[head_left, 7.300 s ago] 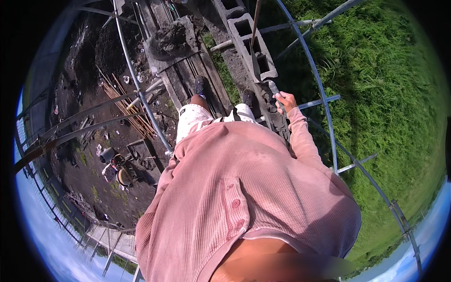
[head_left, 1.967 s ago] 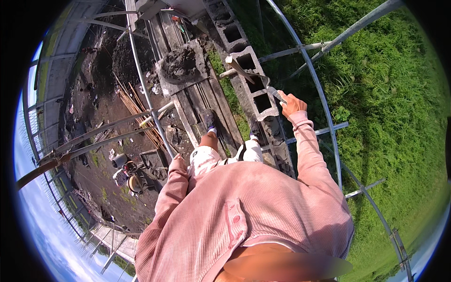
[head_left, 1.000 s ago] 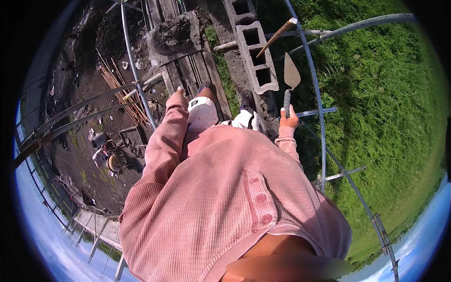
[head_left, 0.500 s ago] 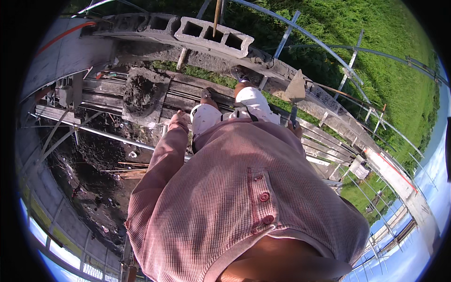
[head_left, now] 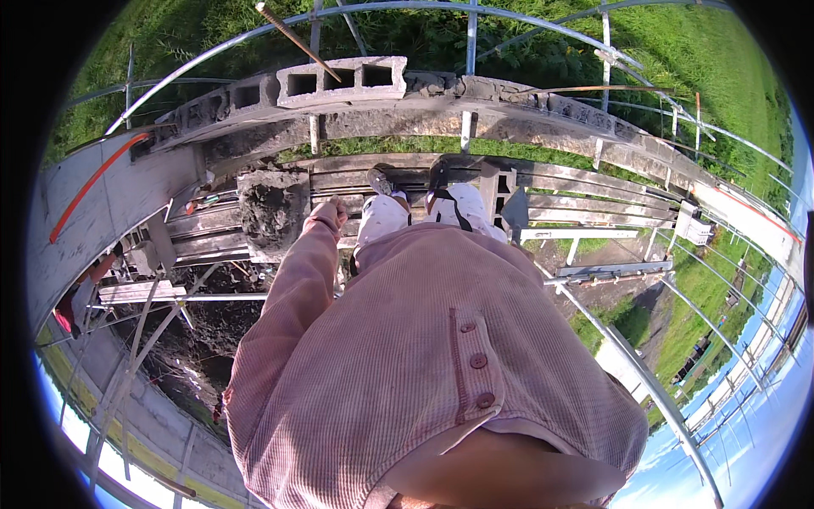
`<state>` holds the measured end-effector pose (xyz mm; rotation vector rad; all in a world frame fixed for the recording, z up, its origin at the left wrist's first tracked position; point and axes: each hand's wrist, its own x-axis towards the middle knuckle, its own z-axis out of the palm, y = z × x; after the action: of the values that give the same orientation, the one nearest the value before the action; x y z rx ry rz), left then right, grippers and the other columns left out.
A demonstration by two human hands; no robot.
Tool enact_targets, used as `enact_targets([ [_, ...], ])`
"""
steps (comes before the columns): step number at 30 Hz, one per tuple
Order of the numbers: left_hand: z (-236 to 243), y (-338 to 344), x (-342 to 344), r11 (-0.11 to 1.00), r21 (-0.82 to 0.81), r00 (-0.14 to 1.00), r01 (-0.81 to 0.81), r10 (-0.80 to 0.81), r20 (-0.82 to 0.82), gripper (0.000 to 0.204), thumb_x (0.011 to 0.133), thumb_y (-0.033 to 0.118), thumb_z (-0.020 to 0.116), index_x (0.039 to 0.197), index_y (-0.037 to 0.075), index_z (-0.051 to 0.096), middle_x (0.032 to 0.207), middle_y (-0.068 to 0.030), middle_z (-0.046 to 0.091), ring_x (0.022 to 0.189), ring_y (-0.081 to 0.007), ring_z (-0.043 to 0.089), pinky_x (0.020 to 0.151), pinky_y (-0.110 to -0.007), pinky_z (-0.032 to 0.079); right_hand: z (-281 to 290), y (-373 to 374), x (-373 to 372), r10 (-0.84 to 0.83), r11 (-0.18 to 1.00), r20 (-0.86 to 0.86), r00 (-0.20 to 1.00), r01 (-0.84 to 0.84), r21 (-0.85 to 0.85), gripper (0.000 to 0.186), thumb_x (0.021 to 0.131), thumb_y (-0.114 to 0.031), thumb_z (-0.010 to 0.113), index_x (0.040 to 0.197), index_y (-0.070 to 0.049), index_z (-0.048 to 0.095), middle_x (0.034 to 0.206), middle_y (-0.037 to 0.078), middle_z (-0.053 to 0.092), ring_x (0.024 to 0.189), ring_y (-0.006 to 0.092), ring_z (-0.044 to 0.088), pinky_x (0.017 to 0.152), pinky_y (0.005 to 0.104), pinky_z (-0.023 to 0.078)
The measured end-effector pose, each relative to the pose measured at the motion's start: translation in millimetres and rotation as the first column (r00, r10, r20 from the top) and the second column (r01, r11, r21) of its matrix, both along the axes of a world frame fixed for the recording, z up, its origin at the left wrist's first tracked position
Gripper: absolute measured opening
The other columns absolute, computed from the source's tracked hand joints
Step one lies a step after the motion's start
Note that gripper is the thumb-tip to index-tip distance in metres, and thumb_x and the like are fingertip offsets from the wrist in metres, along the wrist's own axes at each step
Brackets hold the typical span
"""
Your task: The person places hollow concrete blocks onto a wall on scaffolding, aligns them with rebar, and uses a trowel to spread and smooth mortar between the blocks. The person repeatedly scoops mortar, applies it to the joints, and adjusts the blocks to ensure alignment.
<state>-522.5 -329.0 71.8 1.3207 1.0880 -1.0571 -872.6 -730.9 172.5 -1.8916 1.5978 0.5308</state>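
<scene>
The ribbed shirt (head_left: 373,339) is pink, the trowel (head_left: 515,210) grey, the block (head_left: 342,98) light grey, the grass (head_left: 543,51) green.

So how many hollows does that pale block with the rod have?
3: a left hollow, a middle hollow where the rod ends, and a right hollow. None seem hidden.

On my feed, the shirt (head_left: 398,331) hides the right hand and the handle of the trowel (head_left: 515,209). I can't make out the left hand's (head_left: 333,210) fingers; the lower edge cuts off a pole (head_left: 668,409).
</scene>
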Motion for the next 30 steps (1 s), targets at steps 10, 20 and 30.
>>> enact_targets([
  [10, -21, -52, -2, 0.988, 0.155, 1.0, 0.024, -0.027, 0.016, 0.015, 0.098, 0.028, 0.059, 0.099, 0.013, 0.061, 0.084, 0.0031, 0.062, 0.062, -0.0127, 0.051, 0.067, -0.031, 0.047, 7, -49, 44, 0.104, 0.993, 0.195, 0.975, -0.09, -0.079, 0.036, 0.078, -0.038, 0.07, 0.092, -0.004, 0.066, 0.079, 0.019, 0.068, 0.077, 0.0377, 0.067, 0.071, 0.0455, 0.05],
  [20, -72, -175, 113, 0.945, -0.001, 0.852, -0.328, 0.296, 0.432, 0.04, 0.1, 0.02, 0.053, 0.137, 0.01, 0.043, 0.135, -0.016, 0.053, 0.125, -0.0388, 0.051, 0.109, -0.053, 0.037, -97, -102, 414, -0.241, 0.793, 0.768, 0.593, -0.336, 0.509, 0.019, 0.082, -0.01, 0.077, 0.095, -0.004, 0.065, 0.078, 0.005, 0.066, 0.065, 0.0119, 0.063, 0.057, 0.0258, 0.049],
  [30, -155, -111, 270, 0.754, 0.162, 0.755, -0.637, 0.567, 0.329, 0.064, 0.098, 0.049, 0.051, 0.152, 0.021, 0.031, 0.156, -0.0122, 0.036, 0.141, -0.0319, 0.035, 0.111, -0.051, 0.032, -221, -60, 564, 0.411, 0.733, 0.819, 0.4, -0.679, -0.036, 0.034, 0.072, -0.025, 0.082, 0.1, -0.011, 0.072, 0.087, 0.006, 0.074, 0.08, 0.0215, 0.071, 0.079, 0.0346, 0.054],
])
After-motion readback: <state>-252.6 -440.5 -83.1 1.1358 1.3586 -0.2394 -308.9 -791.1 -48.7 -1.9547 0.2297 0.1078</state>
